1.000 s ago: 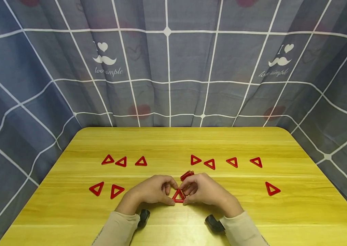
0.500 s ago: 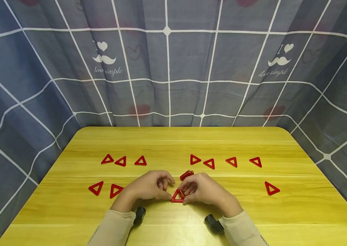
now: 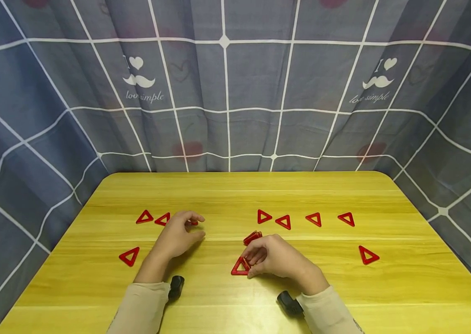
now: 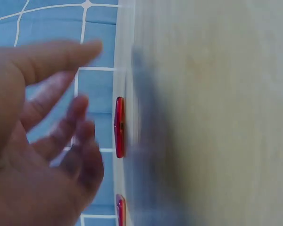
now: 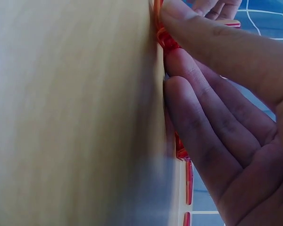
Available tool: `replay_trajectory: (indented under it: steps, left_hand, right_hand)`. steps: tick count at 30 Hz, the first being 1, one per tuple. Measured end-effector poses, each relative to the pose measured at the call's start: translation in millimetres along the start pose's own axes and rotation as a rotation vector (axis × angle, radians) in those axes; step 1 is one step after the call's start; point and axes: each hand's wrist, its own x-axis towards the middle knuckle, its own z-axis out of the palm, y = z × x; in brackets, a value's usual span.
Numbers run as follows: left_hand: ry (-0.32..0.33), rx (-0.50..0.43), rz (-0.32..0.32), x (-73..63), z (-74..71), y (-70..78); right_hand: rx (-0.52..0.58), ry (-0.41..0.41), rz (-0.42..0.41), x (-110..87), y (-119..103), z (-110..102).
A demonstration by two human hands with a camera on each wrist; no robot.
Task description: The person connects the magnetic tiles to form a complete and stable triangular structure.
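Note:
My right hand [image 3: 275, 257] pinches a red triangle tile [image 3: 237, 269] by its right side, near the front middle of the table. The tile has an open centre, and another red edge shows by the fingertips. In the right wrist view, thumb and fingers are at the red piece [image 5: 169, 40], low by the tabletop. Just behind the hand stands a small cluster of red triangle tiles [image 3: 253, 238]. My left hand [image 3: 179, 234] is held over the left side with thumb and fingers apart, nothing between them. It partly covers a red triangle tile [image 3: 194, 223] in the back row.
More red triangle tiles lie flat: two at back left [image 3: 145, 216], several at back right [image 3: 313, 219], one at left [image 3: 129, 256] and one at right [image 3: 368, 255]. A grey checked curtain [image 3: 227, 93] hangs behind the yellow wooden table [image 3: 219, 306].
My left hand has let go of the tile at the middle and moved left and back, covering a tile at left. The right hand stays in place with its tile.

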Motion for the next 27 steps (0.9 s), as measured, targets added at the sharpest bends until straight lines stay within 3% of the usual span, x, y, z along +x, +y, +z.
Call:
replay_trajectory:
  steps: [4, 18, 27]
  left_hand:
    - [0.034, 0.088, -0.024, -0.6, -3.8, -2.1]
    - [-0.063, 0.182, -0.033, -1.5, -4.9, -6.6]
    - [-0.074, 0.242, -0.019, 6.9, -9.4, -7.0]
  right_hand:
    - [0.0, -0.001, 0.002, 0.2, 0.7, 0.1]
    - [-0.008, 0.004, 0.023, -0.6, 2.2, 1.2]
    - [0.004, 0.008, 0.02, -1.0, 2.2, 1.5]
